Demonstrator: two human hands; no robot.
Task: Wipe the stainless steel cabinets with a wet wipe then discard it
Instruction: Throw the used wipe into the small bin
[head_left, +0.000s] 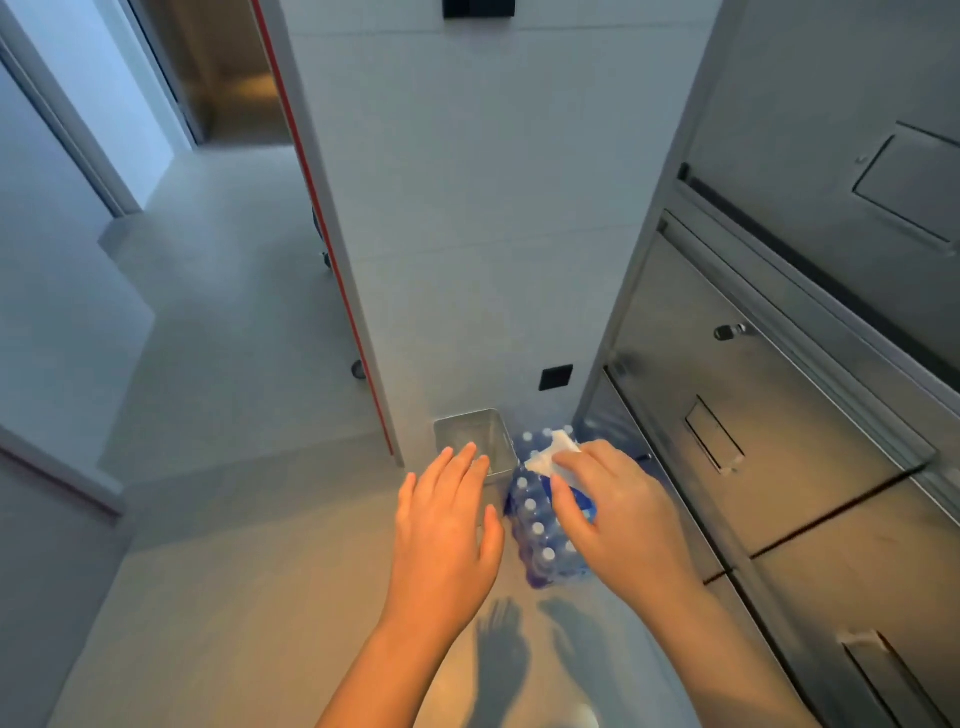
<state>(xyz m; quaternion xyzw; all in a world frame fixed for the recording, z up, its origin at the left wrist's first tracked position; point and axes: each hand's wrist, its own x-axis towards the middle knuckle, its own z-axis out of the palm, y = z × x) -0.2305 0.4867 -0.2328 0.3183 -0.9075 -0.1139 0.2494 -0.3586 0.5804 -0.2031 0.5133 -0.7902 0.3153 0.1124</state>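
Wipe (551, 454) in right hand (613, 514)

Two bare forearms rise from the bottom edge of the frame, one at lower centre and one at lower right, with no sleeve, cuff or glove visible on either. The left hand (447, 535) at centre frame wears no ring, watch or bracelet; its nails are short and unpainted. The right hand (618, 514), just right of centre, is likewise without jewellery or wristband, and the nails that show are trimmed close and plain. Both wrists are uncovered as far as the frame's lower edge shows them. No other part of the person appears.
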